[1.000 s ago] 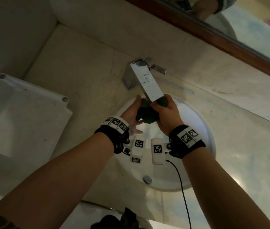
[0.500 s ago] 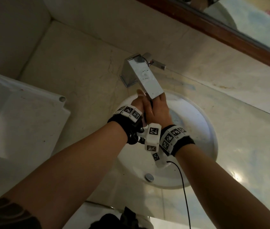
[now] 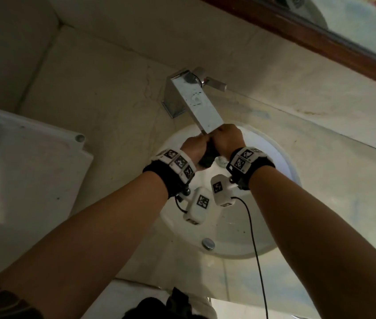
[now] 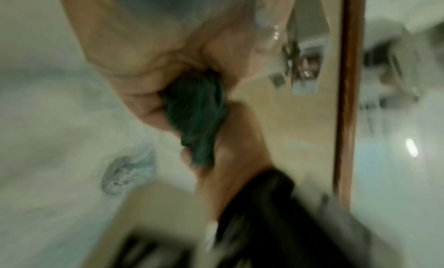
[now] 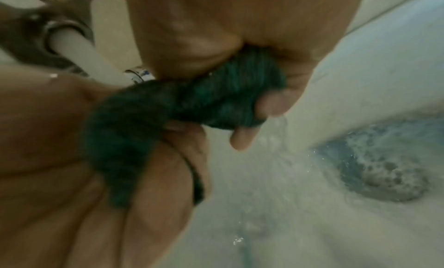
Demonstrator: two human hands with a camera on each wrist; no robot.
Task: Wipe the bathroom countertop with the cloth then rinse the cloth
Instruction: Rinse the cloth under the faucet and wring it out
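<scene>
A: Which step is in hand here?

B: The rinse, I'd judge, and its wringing part. The dark teal, wet, twisted cloth [image 5: 182, 108] is held over the round white ceramic basin [image 3: 281, 171], just below the tip of the flat, rectangular chrome tap spout [image 3: 202, 107].

A: And the hands?

B: Both are clamped on the cloth. The left hand [image 3: 194, 147] has its fingers curled round one end; the right hand [image 3: 227, 139] is fisted round the other, the two fists touching or nearly so. In the right wrist view the cloth runs as a tight rope from one fist to the other, and water streams off the right hand's fingertips [image 5: 242, 141] into the basin.

A: Is the tap running?

B: The pale stream [image 5: 72, 42] in the right wrist view looks like it, and foamy water gathers at the drain [image 5: 379, 169]. The wipe of the beige marble worktop [image 3: 104, 93] I take to be over, since the cloth is at the sink.

A: What does the next move call for?

B: Opposite twists of the two wrists while the grips stay firm, kept low over the basin so the run-off falls inside. If more rinsing is wanted, the fists must loosen and open the cloth under the spout; otherwise a hand has to free itself for the chrome lever [image 3: 214, 83] behind the spout.
</scene>
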